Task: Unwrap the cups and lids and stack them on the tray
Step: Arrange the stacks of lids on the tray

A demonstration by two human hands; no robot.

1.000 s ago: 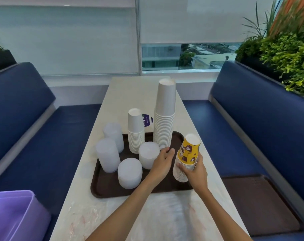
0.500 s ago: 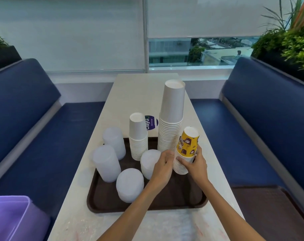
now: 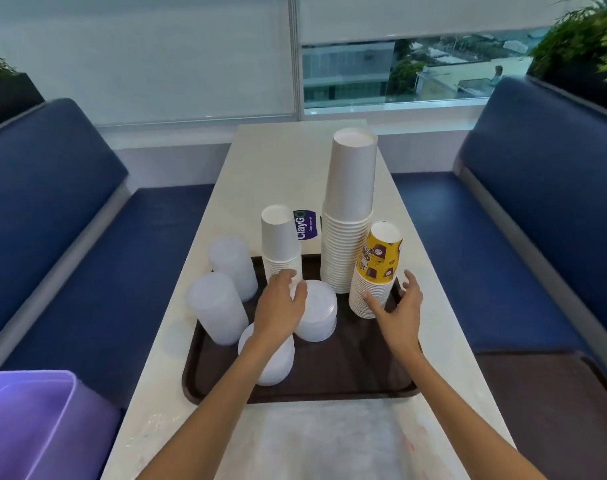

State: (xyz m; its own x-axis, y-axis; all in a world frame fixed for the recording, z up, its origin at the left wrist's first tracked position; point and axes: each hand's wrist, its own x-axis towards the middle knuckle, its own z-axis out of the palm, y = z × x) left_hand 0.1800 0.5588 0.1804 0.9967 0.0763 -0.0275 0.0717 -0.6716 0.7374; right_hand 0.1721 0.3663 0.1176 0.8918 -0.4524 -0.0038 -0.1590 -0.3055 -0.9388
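Dark brown plastic tray [image 3: 333, 382] sits on the pale tabletop [image 3: 295, 161], close to the near edge. All cups are upside down on the tray:
- Tall stack of white paper cups [image 3: 349, 216] at the tray's far edge, right of centre
- Shorter stack of white paper cups [image 3: 280, 242] at the far edge, left of centre
- Stack of white-rimmed cups topped by a yellow printed paper cup [image 3: 376, 268] at the far right corner, just beside the tall stack

There are four stacks of translucent white plastic lids:
- Far lid stack [image 3: 232, 268] at the tray's far left corner, cannot tell if it is fully on the tray
- Near-left lid stack [image 3: 217, 308] at the left edge
- Centre lid stack [image 3: 317, 317] mid-tray
- Low lid stack [image 3: 272, 367] nearer the tray's near edge, partly hidden by the left forearm

Left hand [image 3: 281, 303] is over the tray between the shorter cup stack and the centre lid stack, with fingers loosely relaxed and gripping nothing. Contact with the lids is unclear.

Right hand [image 3: 399, 306] is at the tray's right edge with fingers spread wide and holding nothing. Its thumb is at the base of the yellow-topped stack, and I cannot tell if they touch.

Purple round sticker [image 3: 307, 225] lies on the tabletop beyond the tray. A lilac plastic bin [image 3: 42, 427] stands off the near left corner of the tabletop. A second brown tray [image 3: 555, 410] lies on the blue padded bench [image 3: 485, 254] on the right
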